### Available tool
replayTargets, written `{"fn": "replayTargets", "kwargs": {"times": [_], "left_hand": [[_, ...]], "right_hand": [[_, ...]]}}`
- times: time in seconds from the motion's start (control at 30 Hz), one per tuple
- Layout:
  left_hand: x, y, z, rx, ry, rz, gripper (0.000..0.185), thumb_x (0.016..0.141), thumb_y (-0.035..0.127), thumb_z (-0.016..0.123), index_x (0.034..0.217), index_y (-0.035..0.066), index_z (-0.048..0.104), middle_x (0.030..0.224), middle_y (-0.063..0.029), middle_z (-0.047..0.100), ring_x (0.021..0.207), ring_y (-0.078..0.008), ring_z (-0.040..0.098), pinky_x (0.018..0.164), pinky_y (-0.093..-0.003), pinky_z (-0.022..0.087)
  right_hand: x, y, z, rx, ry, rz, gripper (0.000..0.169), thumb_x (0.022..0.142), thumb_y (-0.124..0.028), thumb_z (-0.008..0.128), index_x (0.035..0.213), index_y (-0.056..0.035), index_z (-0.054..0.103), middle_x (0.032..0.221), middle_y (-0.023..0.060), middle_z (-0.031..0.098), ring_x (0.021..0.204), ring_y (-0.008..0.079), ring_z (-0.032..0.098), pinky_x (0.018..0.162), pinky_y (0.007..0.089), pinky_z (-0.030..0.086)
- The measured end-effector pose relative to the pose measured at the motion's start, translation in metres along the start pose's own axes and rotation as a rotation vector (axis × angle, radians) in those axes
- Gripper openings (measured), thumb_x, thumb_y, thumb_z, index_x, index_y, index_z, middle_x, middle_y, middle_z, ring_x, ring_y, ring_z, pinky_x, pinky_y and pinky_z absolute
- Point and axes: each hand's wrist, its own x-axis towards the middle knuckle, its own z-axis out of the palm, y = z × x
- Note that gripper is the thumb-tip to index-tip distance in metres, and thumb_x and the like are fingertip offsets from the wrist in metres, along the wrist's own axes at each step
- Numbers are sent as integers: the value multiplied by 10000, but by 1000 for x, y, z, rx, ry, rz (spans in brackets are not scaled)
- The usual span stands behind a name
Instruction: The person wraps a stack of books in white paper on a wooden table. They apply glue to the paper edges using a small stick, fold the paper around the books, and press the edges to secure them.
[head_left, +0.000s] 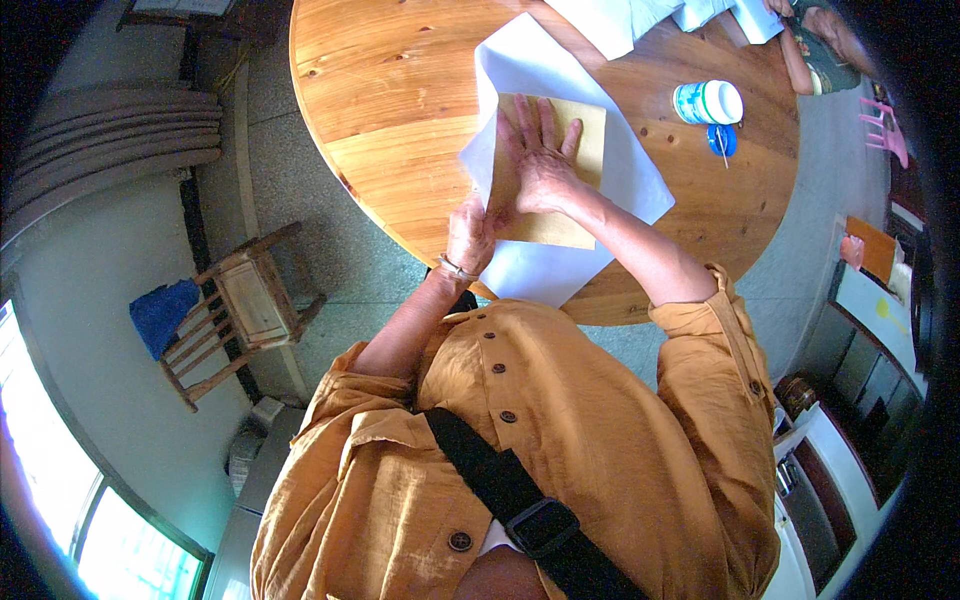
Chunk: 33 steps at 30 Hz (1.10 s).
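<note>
A tan square board (564, 232), perhaps cardboard, lies on a larger sheet of white paper (636, 184) set askew on the round wooden table (390, 97). My right hand (544, 161) rests flat on the board with its fingers spread. At the board's near left side, my left hand (472, 234) pinches the edge of the paper, which is lifted there and folded partly over the board. The left fingertips are mostly hidden. A bracelet circles my left wrist.
A white and blue plastic jar (709, 103) stands to the right, beside a blue lid (722, 140) with a thin stick on it. More white paper (611, 22) lies at the far side, near another person (821, 52). A wooden chair (251, 304) stands left.
</note>
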Motion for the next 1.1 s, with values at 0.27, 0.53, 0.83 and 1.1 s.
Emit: {"fn": "replayTargets", "kwargs": {"times": [0.27,0.53,0.83,1.1], "left_hand": [[4,49,9,479,125,180,635,783,101,560,1360,52,299,753,-234,597,610,-381,587,532,-415,478],[3,36,15,472,89,173,652,807,16,466,1410,43,218,1294,-251,429,1045,-375,526,850,-397,437],[5,33,20,572,148,284,686,804,56,493,1422,81,196,1334,-222,404,993,-374,580,786,-408,480],[2,39,23,601,131,183,691,817,81,529,1419,103,192,1226,-213,468,847,-381,602,649,-433,484]], "right_hand": [[1,4,6,46,22,-16,1105,573,-178,732,1433,-40,52,1491,159,-128,1353,429,-126,946,736,-51],[5,13,30,118,254,-87,1006,669,-280,667,1451,-163,44,1500,165,-53,1358,440,-62,937,746,-36],[8,13,33,13,254,-29,1415,456,-468,831,1419,-69,-126,1494,150,-114,1366,360,-144,1013,633,-119],[2,15,3,127,-7,-50,1626,237,-354,902,1398,-77,-202,1494,172,-90,1363,341,-169,1034,600,-123]]}}
